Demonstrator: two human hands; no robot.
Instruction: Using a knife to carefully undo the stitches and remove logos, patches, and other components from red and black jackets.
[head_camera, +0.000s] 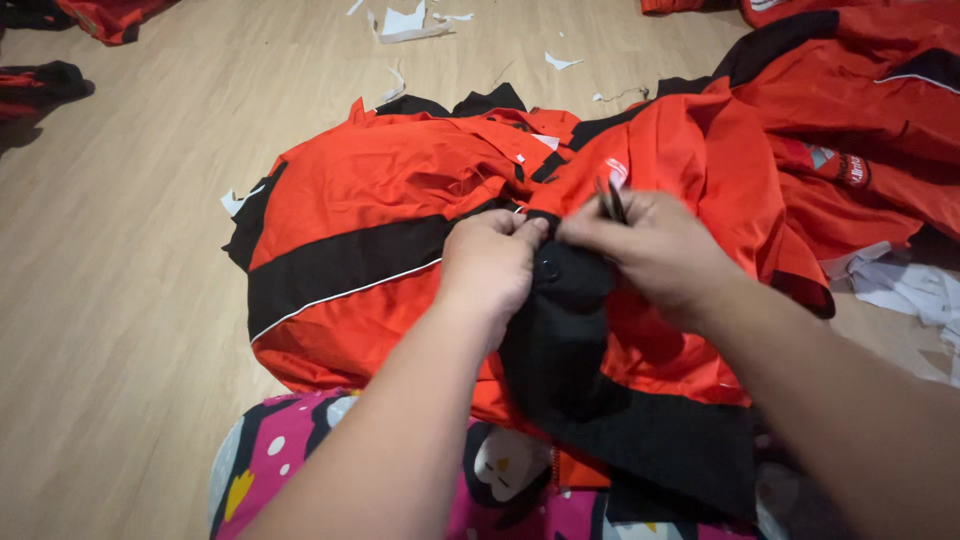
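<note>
An orange shirt with black bands and a thin white stripe (380, 200) lies across my lap and the floor. My left hand (490, 262) pinches the black placket (565, 300) of the shirt, close to a black button (548, 268). My right hand (655, 245) grips the same fabric edge from the right and also holds a small dark tool (612, 198), likely thread snips, between its fingers. Both hands meet at the middle of the garment.
More orange and black garments (860, 110) are piled at the right and the far left (60, 50). White paper scraps (405, 22) lie on the wooden floor (110, 300), with crumpled white paper (910, 290) at the right. Pink patterned cloth (290, 450) covers my lap.
</note>
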